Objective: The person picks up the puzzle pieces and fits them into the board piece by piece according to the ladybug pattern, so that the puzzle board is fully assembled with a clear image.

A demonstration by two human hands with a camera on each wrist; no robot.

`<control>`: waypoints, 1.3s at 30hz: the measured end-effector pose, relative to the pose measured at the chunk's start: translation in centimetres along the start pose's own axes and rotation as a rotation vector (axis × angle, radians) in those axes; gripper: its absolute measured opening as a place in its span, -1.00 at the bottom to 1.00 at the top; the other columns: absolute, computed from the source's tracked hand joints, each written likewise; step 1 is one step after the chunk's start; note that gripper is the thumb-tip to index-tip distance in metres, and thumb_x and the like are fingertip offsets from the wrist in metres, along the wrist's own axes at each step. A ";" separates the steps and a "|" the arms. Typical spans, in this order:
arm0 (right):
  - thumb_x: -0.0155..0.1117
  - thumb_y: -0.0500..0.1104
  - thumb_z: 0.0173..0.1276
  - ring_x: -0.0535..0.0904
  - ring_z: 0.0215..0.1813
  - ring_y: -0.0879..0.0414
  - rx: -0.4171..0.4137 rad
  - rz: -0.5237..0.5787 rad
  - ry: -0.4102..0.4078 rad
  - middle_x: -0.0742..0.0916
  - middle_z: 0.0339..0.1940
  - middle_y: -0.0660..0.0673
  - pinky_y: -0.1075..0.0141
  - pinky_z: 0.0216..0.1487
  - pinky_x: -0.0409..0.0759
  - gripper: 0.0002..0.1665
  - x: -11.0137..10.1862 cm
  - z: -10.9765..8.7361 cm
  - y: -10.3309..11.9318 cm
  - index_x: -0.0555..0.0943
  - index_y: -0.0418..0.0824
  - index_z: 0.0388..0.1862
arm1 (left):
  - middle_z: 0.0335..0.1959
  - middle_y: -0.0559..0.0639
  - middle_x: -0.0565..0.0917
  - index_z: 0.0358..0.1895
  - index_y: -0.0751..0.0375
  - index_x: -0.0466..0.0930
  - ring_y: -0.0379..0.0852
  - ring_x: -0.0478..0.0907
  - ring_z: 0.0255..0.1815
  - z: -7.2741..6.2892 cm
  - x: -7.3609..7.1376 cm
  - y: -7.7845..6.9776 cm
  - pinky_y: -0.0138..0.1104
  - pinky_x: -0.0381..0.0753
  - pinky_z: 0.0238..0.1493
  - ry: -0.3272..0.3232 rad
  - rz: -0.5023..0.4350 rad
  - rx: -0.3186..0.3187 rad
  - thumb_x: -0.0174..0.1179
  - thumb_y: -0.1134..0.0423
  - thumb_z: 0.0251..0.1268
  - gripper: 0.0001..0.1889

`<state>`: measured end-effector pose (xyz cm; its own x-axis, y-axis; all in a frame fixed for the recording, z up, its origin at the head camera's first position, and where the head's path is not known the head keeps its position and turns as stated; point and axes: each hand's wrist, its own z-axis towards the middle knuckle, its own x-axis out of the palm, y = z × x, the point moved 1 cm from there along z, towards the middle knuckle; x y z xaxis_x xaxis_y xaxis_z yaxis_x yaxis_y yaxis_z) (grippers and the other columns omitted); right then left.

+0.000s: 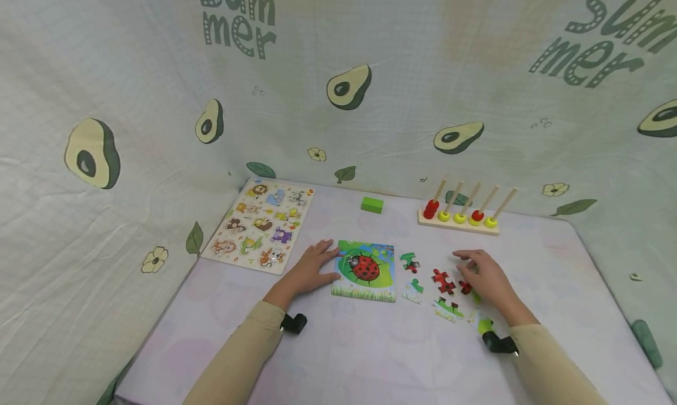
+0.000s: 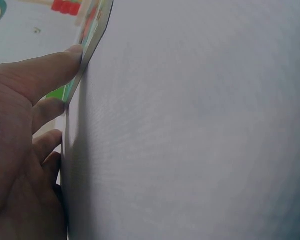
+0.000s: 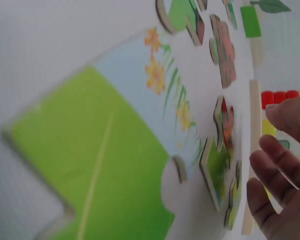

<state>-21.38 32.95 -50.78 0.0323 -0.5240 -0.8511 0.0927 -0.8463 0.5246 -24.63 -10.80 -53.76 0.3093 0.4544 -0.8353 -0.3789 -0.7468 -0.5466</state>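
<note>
A square ladybug puzzle board (image 1: 378,287) lies at the middle of the table. My left hand (image 1: 311,268) is at its left side, fingers spread and thumb on the edge. In the left wrist view the thumb and index fingertip meet the edge of the board (image 2: 98,34). To the right lie loose jigsaw pieces, among them a red one (image 1: 443,281) and a green and white one (image 1: 448,308). Over the rightmost pieces is my right hand (image 1: 488,278), fingers loosely bent and holding nothing. Close to the right wrist camera lies a green piece with flowers (image 3: 105,145).
A wooden animal puzzle board (image 1: 259,226) is at the back left. A green block (image 1: 372,204) sits near the back wall. At the back right stands a peg counter (image 1: 459,223) with red and yellow beads. Avocado-print cloth (image 1: 391,134) hangs behind the table.
</note>
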 end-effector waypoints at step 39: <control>0.36 -0.05 0.42 0.50 0.01 -0.35 0.183 -0.065 0.087 0.52 0.04 -0.54 -0.22 -0.04 0.56 -0.28 -2.1 -0.8 -4.4 0.38 -0.47 0.36 | 0.66 0.02 0.08 0.59 0.02 0.25 0.03 -0.13 0.68 0.0 0.0 0.0 -0.09 -0.20 0.66 0.007 0.010 -0.002 0.25 -0.13 0.41 -0.24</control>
<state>-21.05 37.80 -51.33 0.1185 -0.4638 -0.8780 -0.0842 -0.8857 0.4566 -24.65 -10.78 -53.80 0.3116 0.4436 -0.8403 -0.3798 -0.7525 -0.5381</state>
